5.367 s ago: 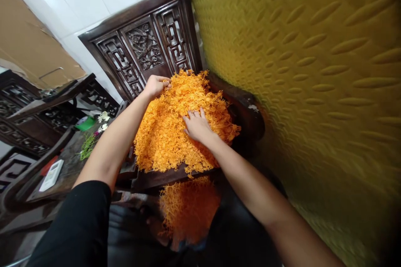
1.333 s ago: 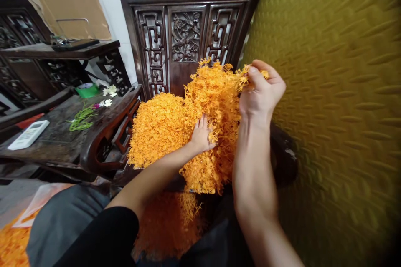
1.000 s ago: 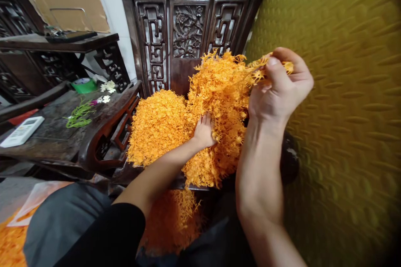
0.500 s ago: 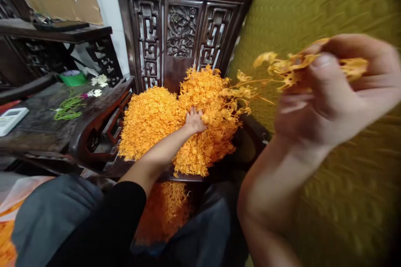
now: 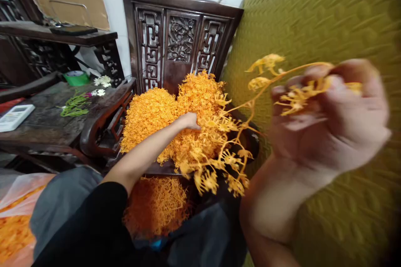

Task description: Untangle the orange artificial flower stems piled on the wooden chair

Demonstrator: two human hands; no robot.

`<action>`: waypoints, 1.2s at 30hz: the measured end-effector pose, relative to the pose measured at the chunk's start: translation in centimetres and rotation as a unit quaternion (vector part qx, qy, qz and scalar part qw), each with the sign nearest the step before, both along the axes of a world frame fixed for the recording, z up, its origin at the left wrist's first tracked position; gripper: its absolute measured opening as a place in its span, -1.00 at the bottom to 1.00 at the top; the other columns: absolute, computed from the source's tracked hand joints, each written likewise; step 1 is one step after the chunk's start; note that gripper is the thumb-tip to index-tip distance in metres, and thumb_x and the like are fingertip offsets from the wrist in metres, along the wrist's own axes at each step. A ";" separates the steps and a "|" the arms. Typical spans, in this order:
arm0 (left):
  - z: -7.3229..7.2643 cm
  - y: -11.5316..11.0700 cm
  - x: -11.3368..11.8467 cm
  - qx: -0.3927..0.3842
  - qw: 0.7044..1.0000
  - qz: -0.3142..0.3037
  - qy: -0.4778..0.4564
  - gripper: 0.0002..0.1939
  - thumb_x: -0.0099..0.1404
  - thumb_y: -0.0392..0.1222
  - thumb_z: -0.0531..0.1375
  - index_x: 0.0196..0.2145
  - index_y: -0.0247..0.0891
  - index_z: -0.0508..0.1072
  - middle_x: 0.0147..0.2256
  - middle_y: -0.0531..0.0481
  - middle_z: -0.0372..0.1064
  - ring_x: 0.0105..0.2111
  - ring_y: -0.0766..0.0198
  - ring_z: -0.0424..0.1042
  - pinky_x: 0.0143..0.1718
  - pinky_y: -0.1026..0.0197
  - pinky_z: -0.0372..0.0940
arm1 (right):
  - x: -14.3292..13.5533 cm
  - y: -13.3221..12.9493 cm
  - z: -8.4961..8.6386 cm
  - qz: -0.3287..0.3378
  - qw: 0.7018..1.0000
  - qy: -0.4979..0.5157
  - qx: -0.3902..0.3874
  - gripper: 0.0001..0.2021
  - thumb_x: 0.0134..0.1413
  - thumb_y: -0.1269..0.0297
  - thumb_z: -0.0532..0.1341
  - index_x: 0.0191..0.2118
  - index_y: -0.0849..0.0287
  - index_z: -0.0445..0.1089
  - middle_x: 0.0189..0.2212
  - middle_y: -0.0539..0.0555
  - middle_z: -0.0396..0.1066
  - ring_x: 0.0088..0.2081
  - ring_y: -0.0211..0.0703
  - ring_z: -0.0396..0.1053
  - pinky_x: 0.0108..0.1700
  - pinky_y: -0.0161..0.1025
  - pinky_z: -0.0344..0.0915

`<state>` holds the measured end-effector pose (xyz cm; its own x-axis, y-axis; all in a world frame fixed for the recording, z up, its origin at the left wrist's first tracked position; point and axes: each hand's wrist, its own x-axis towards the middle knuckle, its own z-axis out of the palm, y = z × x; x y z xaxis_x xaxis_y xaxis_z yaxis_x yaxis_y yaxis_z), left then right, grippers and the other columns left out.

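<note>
My right hand (image 5: 328, 112), raised large on the right, pinches an orange flower spray (image 5: 230, 160) by its stem. The spray's thin branches and small blossoms hang down to the left, in front of the pile, and more blossoms show between the fingers. My left hand (image 5: 189, 121) reaches into the heap of orange flowers (image 5: 202, 87) on the dark wooden chair (image 5: 169, 169). Its fingers are curled down against the blossoms and partly hidden among them. Beside it, on the left, rises a second, denser heap of orange flowers (image 5: 150, 112).
A yellow textured mat (image 5: 313, 16) stands upright along the right. On the dark side table (image 5: 46, 121) at left lie a white remote control (image 5: 17, 117), green tape (image 5: 76, 77), green stems (image 5: 75, 105) and white flowers (image 5: 102, 81). Between my legs sits orange stringy material (image 5: 159, 204); a plastic bag (image 5: 19, 225) lies lower left.
My left hand has gone from spread fingers to curled ones in the heap. My right hand has dropped slightly, and its spray now hangs lower and nearer, apart from the heap.
</note>
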<state>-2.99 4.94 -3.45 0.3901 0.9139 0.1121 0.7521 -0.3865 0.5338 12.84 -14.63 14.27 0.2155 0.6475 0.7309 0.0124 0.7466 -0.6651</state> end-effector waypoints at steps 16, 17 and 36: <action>11.0 -13.6 -15.8 0.121 0.921 -0.053 -0.366 -0.67 0.29 -0.02 0.36 -0.07 -0.25 0.61 -0.07 -0.10 0.60 -0.08 0.17 0.57 0.00 0.10 0.45 | -12.7 5.9 -4.3 0.117 0.972 -0.149 -0.140 -0.62 0.12 0.06 0.42 0.05 -0.05 0.52 -0.41 0.00 0.46 -0.50 -0.23 0.34 -0.48 -0.25 0.30; 10.7 -13.6 -16.5 0.114 0.923 -0.031 -0.367 -0.73 0.29 -0.02 0.36 -0.16 -0.25 0.63 -0.16 -0.08 0.62 -0.15 0.19 0.58 -0.07 0.12 0.46 | -12.8 6.2 -4.5 0.109 0.970 -0.162 -0.141 -0.65 0.09 0.07 0.44 0.00 -0.04 0.55 -0.43 -0.01 0.46 -0.54 -0.25 0.29 -0.53 -0.27 0.24; 2.2 -8.2 -19.2 -0.036 0.849 0.116 -0.514 -0.59 0.19 0.12 0.42 -0.54 -0.23 0.44 -0.73 0.20 0.12 -0.72 0.43 0.07 -0.65 0.28 0.07 | -15.7 13.6 -11.0 0.370 0.888 -0.098 -0.256 -0.63 -0.01 0.28 0.51 -0.02 0.01 0.64 -0.12 0.06 0.54 -0.24 -0.23 0.52 -0.15 -0.21 0.57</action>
